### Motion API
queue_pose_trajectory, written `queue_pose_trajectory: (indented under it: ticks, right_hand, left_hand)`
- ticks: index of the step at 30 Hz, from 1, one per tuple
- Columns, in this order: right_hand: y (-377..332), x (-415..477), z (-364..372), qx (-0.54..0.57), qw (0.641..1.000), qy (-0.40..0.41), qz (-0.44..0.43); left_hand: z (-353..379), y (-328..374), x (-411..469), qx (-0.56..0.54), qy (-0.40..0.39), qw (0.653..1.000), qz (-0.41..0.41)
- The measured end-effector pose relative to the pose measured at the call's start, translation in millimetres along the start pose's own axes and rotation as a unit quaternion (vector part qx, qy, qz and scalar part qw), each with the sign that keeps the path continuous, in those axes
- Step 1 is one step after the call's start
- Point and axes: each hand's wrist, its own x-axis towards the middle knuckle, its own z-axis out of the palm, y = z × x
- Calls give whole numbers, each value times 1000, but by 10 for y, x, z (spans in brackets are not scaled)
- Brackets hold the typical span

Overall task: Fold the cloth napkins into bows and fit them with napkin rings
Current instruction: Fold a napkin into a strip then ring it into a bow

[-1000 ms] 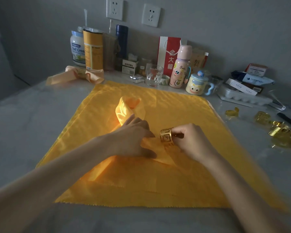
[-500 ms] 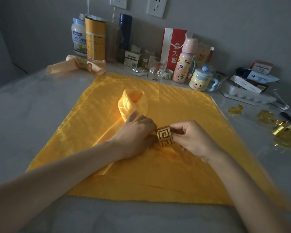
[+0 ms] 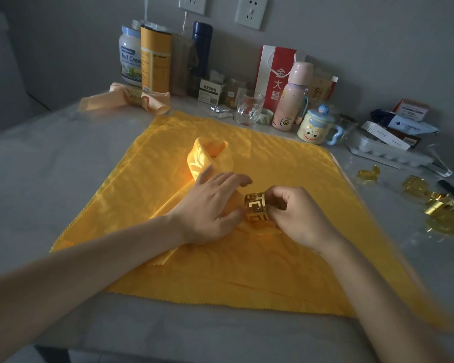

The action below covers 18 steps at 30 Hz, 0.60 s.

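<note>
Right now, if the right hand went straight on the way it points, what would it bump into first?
Probably the left hand, which holds the gathered napkin just beyond the gold ring that the right hand pinches; whether they already touch is unclear.

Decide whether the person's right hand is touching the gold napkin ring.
Touching. The head view shows the right hand pinching the gold napkin ring by its right edge, at the folded yellow napkin's end.
</note>
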Motion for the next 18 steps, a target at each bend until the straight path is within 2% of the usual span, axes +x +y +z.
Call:
queue_pose_trajectory:
  ticks: [3, 6, 18]
  right_hand:
    - [-58, -20, 34, 10, 999, 38, -31]
    - [-106, -35, 87, 36, 994, 88, -57]
    - [-27, -10, 114, 25, 981, 158, -108]
  left_hand:
    - [39, 11, 20, 39, 0, 999, 2]
    - [43, -1, 27, 16, 42, 999, 16]
    - [41, -72, 21, -20, 109, 994, 10]
